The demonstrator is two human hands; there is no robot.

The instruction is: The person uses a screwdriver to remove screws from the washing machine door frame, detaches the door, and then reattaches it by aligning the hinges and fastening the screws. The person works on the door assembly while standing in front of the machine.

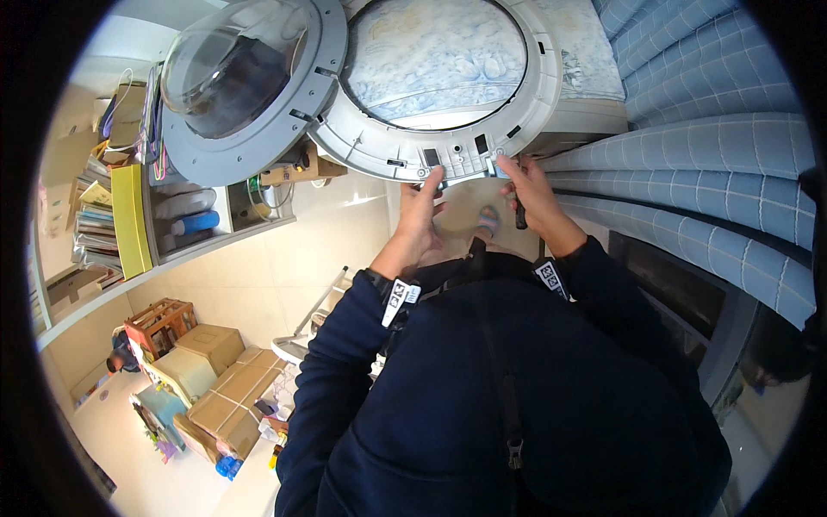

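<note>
At the left of my view, a clear dome bulges from a grey ring; I judge it smooth, slippery and prone to scratching, so I would hold that assembly by its flat ring. Right beside it, at the top centre, the pale ring lies around an opening that shows patterned cloth. Slots and small recesses mark its face – it looks like moulded plastic, light for its breadth and fairly stiff, though I expect thin edges by the slots could crack. The solid rim on opposite sides seems the best hold.

My left hand is at the lower rim, thumb on the edge and fingers curled close beneath in a narrow grip. Farther right, my right hand has its fingertips drawn together at the same rim, with a dark handle held under the fingers – I cannot tell what it belongs to. Beyond hangs blue checked fabric, soft and yielding by its folds.
</note>
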